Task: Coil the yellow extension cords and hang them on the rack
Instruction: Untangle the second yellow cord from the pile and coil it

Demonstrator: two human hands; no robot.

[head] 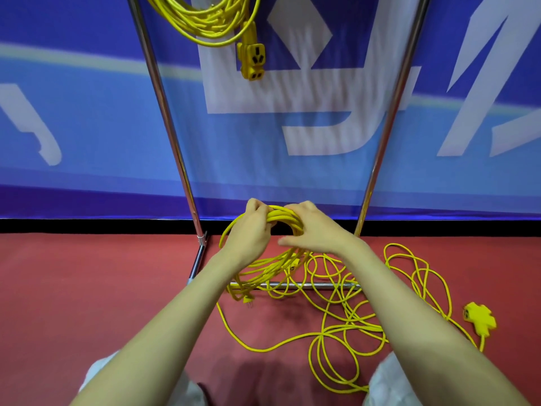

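A yellow coil point(288, 217) is gripped at its top by the left hand point(251, 232). The right hand point(311, 232) is curled over it just beside, between the rack point(164, 98) posts. Loose cord point(351, 326) is spread on the red floor point(87, 288) at near right. A second coil point(205, 23) is hung far above.

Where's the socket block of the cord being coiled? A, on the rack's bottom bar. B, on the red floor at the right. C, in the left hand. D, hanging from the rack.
B: the socket block lies on the red floor at the right, ending the loose cord.
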